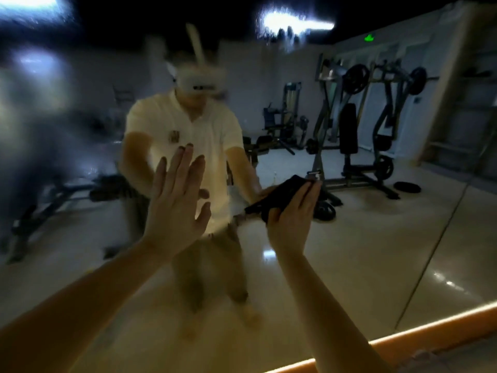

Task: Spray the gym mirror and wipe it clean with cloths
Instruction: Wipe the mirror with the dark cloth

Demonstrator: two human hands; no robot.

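The left fingers [185,162] are straight and spread, tips up, holding nothing; whether they touch the glass cannot be told. The left hand [177,200] is raised flat toward the mirror [363,251], in front of the middle of the glass, and its bare forearm runs down to the lower left corner. The right fingers [309,195] lie nearly straight over a dark cloth [279,195], with the thumb tucked against its lower fold, so the right hand [293,219] holds the cloth at the glass, just right of the left hand and apart from it. The cloth sticks out leftward past the thumb. Both hands and the cloth cover part of the person's reflection [183,125], which is blurred, wears a pale shirt and a white headset [201,79], and stands behind a smeared patch of glass. The left side of the mirror looks hazy and streaked. Toward the right edge the glass reflects a weight machine [363,125] and 1 loose weight plate [408,187] on a shiny floor. A thin seam [435,251] slants down the right part of the mirror. Along the bottom edge runs a glowing orange strip [403,332]. Near the top edge 2 bright ceiling lights [293,21] and a green sign [369,37] are reflected.
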